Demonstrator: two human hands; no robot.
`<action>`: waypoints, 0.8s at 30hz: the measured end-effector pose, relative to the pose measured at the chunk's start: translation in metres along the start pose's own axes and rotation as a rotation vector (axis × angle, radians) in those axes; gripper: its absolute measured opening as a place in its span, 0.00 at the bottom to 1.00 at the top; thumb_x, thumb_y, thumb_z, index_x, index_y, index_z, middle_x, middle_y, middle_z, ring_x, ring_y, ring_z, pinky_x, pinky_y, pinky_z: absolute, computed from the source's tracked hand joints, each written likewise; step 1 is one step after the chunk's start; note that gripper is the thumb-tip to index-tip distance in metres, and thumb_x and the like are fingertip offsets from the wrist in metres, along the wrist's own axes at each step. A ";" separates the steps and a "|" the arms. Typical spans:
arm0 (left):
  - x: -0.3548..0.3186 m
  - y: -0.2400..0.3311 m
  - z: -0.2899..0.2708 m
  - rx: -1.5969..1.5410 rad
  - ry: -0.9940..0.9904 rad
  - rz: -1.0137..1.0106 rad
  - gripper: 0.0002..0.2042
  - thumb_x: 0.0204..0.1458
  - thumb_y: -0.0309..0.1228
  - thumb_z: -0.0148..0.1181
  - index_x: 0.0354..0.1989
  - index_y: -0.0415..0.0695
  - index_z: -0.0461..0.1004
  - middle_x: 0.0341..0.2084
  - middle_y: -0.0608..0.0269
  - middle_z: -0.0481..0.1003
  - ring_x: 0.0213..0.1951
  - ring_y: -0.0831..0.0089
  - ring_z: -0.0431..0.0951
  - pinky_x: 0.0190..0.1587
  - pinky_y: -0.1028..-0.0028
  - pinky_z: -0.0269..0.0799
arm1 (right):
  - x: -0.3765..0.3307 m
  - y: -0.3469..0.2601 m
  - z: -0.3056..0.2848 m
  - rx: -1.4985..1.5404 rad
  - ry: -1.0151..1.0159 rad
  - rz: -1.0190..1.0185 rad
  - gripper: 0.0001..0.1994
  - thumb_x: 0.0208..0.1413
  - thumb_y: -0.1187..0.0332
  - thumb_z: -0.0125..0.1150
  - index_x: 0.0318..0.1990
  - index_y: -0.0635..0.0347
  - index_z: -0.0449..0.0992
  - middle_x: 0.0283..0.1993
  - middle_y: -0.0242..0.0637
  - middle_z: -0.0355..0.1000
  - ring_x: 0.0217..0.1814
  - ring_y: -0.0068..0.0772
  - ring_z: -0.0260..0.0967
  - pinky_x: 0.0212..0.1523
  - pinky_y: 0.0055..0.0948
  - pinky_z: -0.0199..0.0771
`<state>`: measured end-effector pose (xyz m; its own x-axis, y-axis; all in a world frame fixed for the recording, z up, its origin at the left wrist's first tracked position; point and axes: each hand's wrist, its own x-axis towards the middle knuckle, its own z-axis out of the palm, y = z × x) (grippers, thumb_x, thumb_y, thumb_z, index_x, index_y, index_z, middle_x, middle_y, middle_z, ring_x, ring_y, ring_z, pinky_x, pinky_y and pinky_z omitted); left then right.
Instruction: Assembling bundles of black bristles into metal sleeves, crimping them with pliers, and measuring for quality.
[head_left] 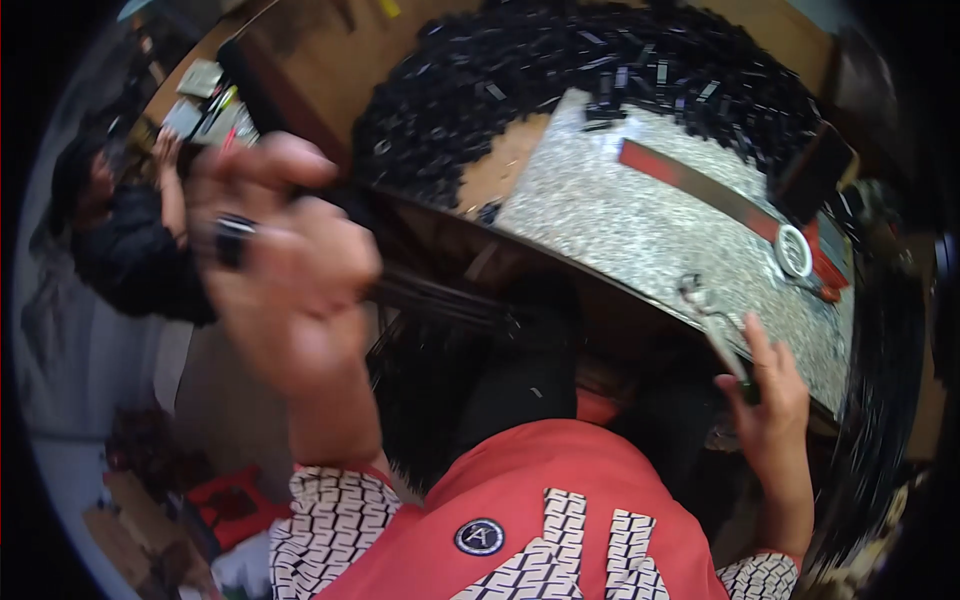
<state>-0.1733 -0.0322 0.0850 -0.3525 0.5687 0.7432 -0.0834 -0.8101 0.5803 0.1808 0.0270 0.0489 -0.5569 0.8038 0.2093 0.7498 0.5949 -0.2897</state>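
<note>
My left hand (290,270) is raised at the left, smeared by motion, with a black band (235,240) around one finger. Its fingers look bent, but what they hold, if anything, cannot be made out. Thin dark strands (440,298) stretch from beside its wrist toward my lap. At the near right edge of a speckled grey stone slab (590,215), my right hand (775,400) has thumb and fingers about a slim metal tool (722,340), whose kind is unclear. The tool lies across the slab's edge, and a small curled piece (690,287) is at its far end.
A large heap of short black pieces (450,90) surrounds the slab's far side. On the slab lie a long flat metal bar (700,187) with a red end and a white tape roll (793,251). Another person (130,230) works at a table on the left.
</note>
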 end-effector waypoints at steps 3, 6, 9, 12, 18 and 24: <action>0.036 0.099 -0.040 0.061 -0.019 0.169 0.20 0.59 0.29 0.49 0.54 0.26 0.58 0.47 0.41 0.65 0.20 0.83 0.57 0.25 0.81 0.55 | 0.006 0.013 0.007 0.065 0.040 -0.007 0.35 0.43 0.80 0.65 0.63 0.57 0.61 0.48 0.48 0.67 0.44 0.49 0.67 0.41 0.36 0.67; 0.035 0.129 -0.057 0.265 0.011 0.134 0.18 0.59 0.28 0.48 0.51 0.25 0.61 0.37 0.51 0.62 0.20 0.84 0.55 0.25 0.81 0.54 | 0.022 0.018 0.023 0.135 0.002 -0.012 0.35 0.45 0.81 0.63 0.64 0.58 0.60 0.58 0.47 0.66 0.57 0.48 0.66 0.52 0.35 0.66; 0.019 0.103 -0.075 0.603 0.092 -0.047 0.11 0.58 0.24 0.49 0.46 0.30 0.70 0.16 0.75 0.57 0.16 0.87 0.51 0.21 0.84 0.49 | 0.037 0.026 0.043 0.092 -0.030 0.159 0.34 0.47 0.80 0.62 0.64 0.57 0.59 0.58 0.48 0.66 0.57 0.48 0.65 0.54 0.35 0.65; -0.021 0.070 -0.103 0.859 0.157 -0.374 0.06 0.55 0.24 0.55 0.38 0.36 0.76 0.24 0.70 0.69 0.23 0.87 0.65 0.27 0.85 0.62 | 0.044 0.050 0.060 -0.029 0.038 0.042 0.33 0.48 0.80 0.61 0.64 0.58 0.59 0.59 0.49 0.65 0.59 0.48 0.64 0.55 0.35 0.65; -0.168 -0.020 -0.213 1.047 -0.050 -0.691 0.06 0.49 0.23 0.59 0.35 0.37 0.77 0.35 0.59 0.76 0.40 0.69 0.75 0.46 0.73 0.68 | 0.046 0.057 0.071 0.050 0.035 0.037 0.30 0.51 0.75 0.60 0.63 0.62 0.60 0.59 0.51 0.64 0.59 0.49 0.64 0.56 0.36 0.65; -0.245 -0.037 -0.247 1.023 -0.026 -1.002 0.07 0.49 0.22 0.58 0.37 0.36 0.77 0.33 0.59 0.77 0.37 0.72 0.75 0.42 0.75 0.69 | 0.047 0.062 0.073 0.024 0.026 0.066 0.29 0.51 0.76 0.59 0.63 0.63 0.60 0.60 0.50 0.63 0.62 0.49 0.61 0.60 0.36 0.60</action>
<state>-0.3142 -0.1770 -0.2007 -0.5300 0.8399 -0.1169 0.4176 0.3785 0.8260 0.1750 0.1012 -0.0272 -0.4973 0.8411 0.2128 0.7755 0.5409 -0.3255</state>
